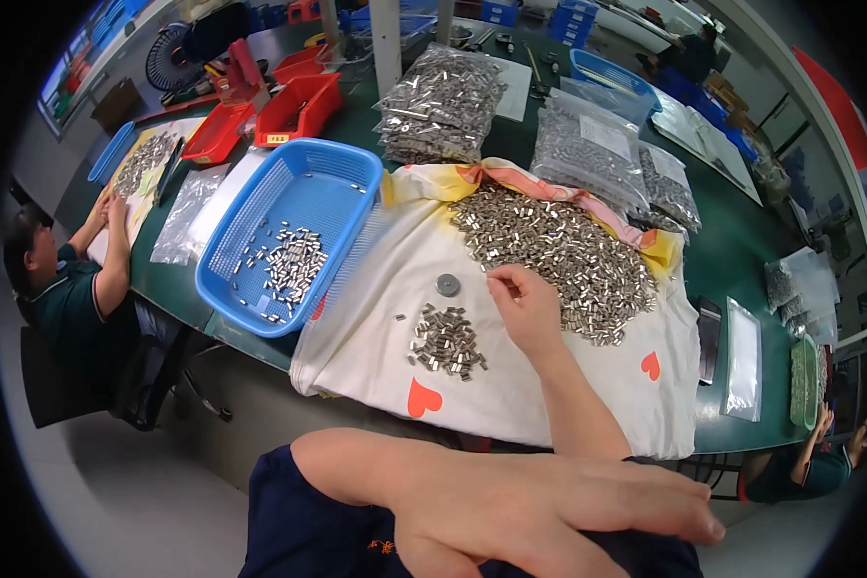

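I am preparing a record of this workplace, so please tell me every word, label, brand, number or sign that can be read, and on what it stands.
No text can be read clearly.
Yellow label on the red bin: too small.
White label on the large bag of metal pieces: too small and blurred.
Orange embroidery on the dark blue garment: too small to tell whether it is lettering.

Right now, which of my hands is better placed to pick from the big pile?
Your right hand, most likely: it is right by the big pile, fingers curled, though I can't tell whether they hold anything. Your left hand is much farther back, short of the cloth.
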Motion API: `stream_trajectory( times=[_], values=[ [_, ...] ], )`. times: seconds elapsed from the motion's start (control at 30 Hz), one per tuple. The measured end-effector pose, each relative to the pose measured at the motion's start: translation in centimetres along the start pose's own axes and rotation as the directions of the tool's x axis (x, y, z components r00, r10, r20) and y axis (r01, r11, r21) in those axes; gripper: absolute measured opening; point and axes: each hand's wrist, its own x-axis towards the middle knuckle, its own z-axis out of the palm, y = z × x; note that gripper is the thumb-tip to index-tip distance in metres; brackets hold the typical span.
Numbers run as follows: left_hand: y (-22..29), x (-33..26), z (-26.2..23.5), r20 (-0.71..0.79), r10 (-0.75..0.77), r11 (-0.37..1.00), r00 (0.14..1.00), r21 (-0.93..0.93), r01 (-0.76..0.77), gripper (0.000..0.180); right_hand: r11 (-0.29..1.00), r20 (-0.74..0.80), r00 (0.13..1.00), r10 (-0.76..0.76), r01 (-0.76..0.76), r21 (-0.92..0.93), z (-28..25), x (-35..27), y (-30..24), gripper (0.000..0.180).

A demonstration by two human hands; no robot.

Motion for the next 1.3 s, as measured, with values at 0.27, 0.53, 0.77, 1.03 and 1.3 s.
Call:
stream_trajectory(
  times=[0.27,0.53,0.77,1.03,1.3],
  values=[
    [2.9,-4.3,0.9,-0.334,-0.022,0.967,0.942,0.231,0.105,0.07,1.0,-0.017,1.0,-0.022,0.022,0.006,-0.8,-0.1,-0.5,0.011],
    [8.3,-29.3,4.7,-0.795,-0.606,0.556,0.03,-0.396,0.731,0.013,0.997,-0.022,0.997,-0.067,0.066,-0.047,-0.3,0.1,-0.2,0.011],
    [1.6,-46.2,4.2,-0.66,-0.291,0.259,-0.692,-0.751,0.607,0.038,0.984,-0.003,0.987,-0.159,0.158,-0.085,-1.0,-0.1,-0.8,0.008],
    [-3.5,-51.5,-1.6,-0.679,-0.56,0.471,-0.475,-0.732,0.493,0.047,0.977,0.064,0.98,-0.19,0.195,-0.089,0.1,-0.6,-1.7,0.006],
    [-3.9,-44.4,-0.8,-0.784,-0.511,0.355,-0.352,-0.566,0.745,0.05,0.974,0.021,0.977,-0.214,0.215,-0.072,0.0,-0.9,-1.4,0.007]
  ],
)
